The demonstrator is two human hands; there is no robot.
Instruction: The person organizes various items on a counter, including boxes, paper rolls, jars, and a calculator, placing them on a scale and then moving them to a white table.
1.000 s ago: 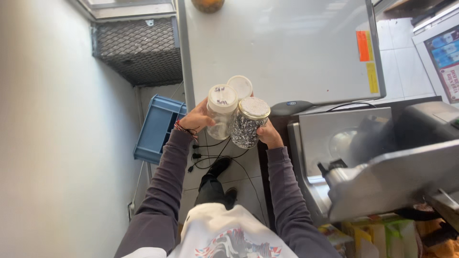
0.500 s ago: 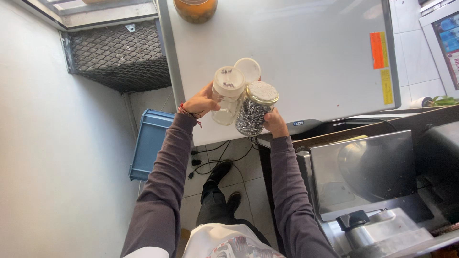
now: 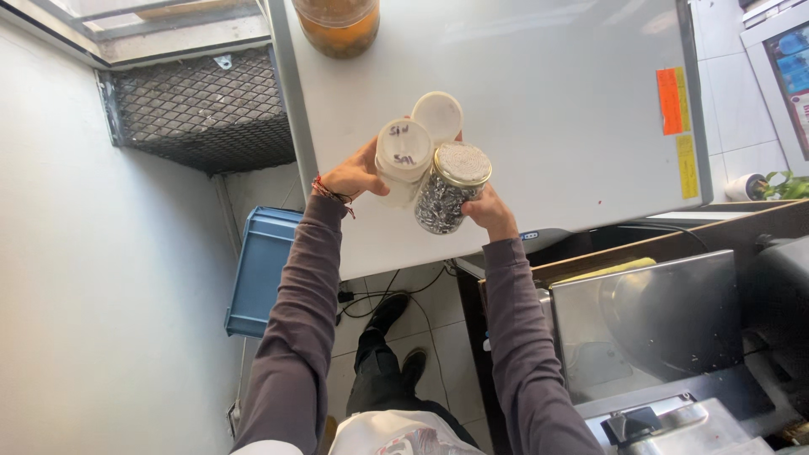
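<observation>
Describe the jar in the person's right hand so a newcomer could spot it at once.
Start at the big white chest top. Over its near edge, two hands hold a cluster of three containers. The glass jar in the right hand is the only see-through one, with dark speckled contents and a gold-rimmed lid; its neighbours are plain white.

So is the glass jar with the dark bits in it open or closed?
Closed. The glass jar in the right hand has a round gold-rimmed lid sitting flat over its mouth.

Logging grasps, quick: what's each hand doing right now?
Left hand: closed on the white-lidded container.
Right hand: closed on the glass jar with the pale lid.
</observation>
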